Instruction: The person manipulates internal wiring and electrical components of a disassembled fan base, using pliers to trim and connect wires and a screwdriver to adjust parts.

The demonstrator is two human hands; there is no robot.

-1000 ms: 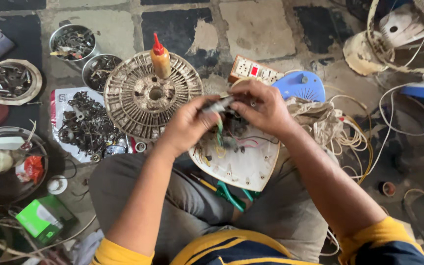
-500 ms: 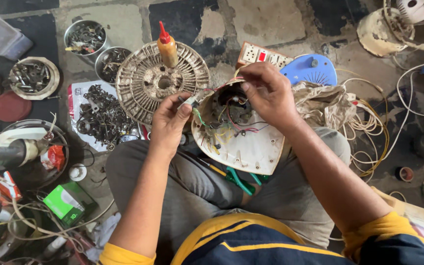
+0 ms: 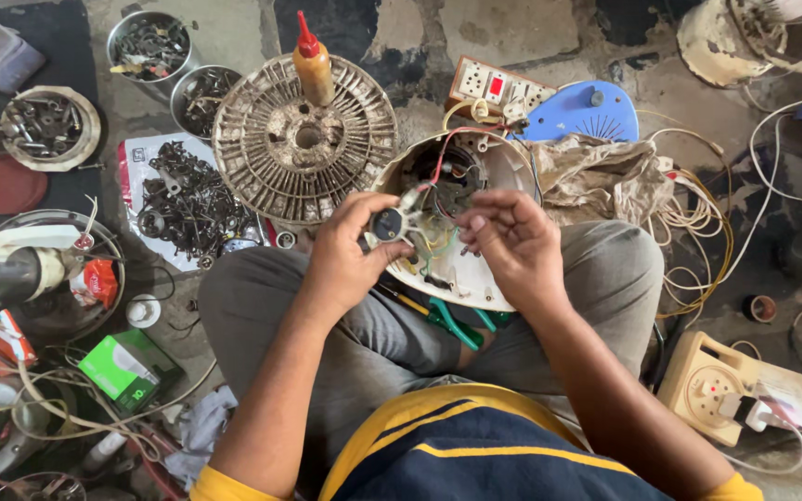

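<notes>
A white round fan housing (image 3: 494, 278) with red, green and yellow wires inside rests on my lap. My left hand (image 3: 350, 250) pinches a small grey switch part with a dark round centre (image 3: 392, 223) at the housing's left rim. My right hand (image 3: 512, 243) hovers over the housing's right side, fingers curled near the wires, holding nothing that I can make out. Green-handled pliers (image 3: 452, 323) and a yellow-handled tool lie on my lap under the housing.
A dirty round fan grille (image 3: 262, 158) carries an orange bottle with red cap (image 3: 313, 65). Metal bowls of parts (image 3: 148, 42) and a sheet of dark scrap parts (image 3: 187, 199) sit left. A socket board (image 3: 498, 88), blue plastic cover (image 3: 582, 111), rag and tangled cables lie right.
The camera has moved closer. My left hand has shifted from the housing's upper left to gripping the switch part at its rim; my right hand has dropped lower over the wires.
</notes>
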